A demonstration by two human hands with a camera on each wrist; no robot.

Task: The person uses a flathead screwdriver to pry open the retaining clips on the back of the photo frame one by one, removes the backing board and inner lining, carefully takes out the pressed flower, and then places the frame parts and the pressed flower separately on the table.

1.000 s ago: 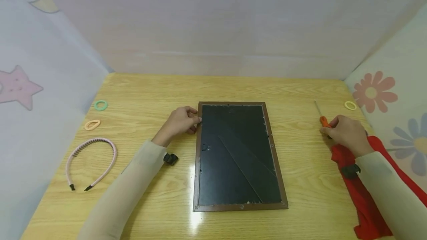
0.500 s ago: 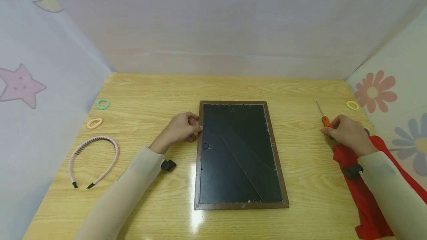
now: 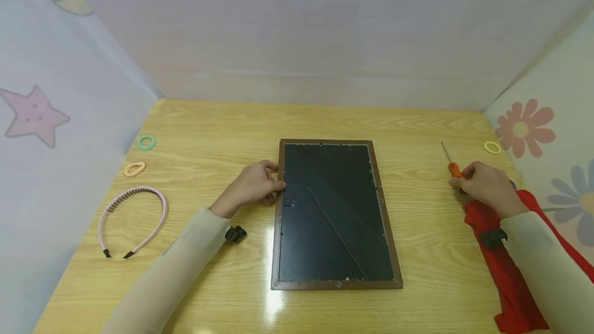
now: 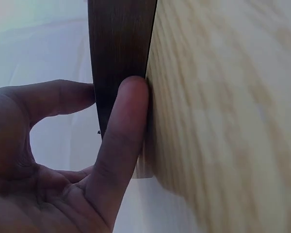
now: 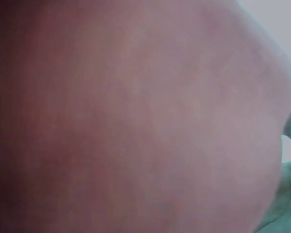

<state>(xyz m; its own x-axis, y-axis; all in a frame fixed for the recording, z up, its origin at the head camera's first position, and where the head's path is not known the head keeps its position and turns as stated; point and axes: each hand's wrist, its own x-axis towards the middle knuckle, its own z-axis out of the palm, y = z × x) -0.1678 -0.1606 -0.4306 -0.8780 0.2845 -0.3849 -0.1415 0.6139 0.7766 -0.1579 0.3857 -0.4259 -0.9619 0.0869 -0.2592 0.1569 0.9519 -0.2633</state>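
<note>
A picture frame (image 3: 335, 215) with a brown rim and black backing lies face down mid-table, its flat stand strut showing. My left hand (image 3: 254, 185) holds its left side, thumb over the rim; in the left wrist view, thumb and a finger grip the dark frame edge (image 4: 117, 43). Over at the right, my right hand (image 3: 488, 185) pinches the orange handle of a screwdriver (image 3: 454, 170), whose thin shaft points away from me. Red cloth (image 3: 482, 218) lies under the right wrist. The right wrist view is filled mostly by blurred skin.
On the left lie a pink headband (image 3: 164, 209), a green ring (image 3: 146, 142) and a peach ring (image 3: 134, 169). A yellow ring (image 3: 492, 147) lies near the right edge of the wooden table (image 3: 223, 122). Pale patterned sheets (image 3: 297, 30) enclose the back and sides.
My left hand has slid a little toward me along the frame's left edge. The right hand keeps its pinch on the screwdriver, nearly still. The whole head view has shifted slightly.
</note>
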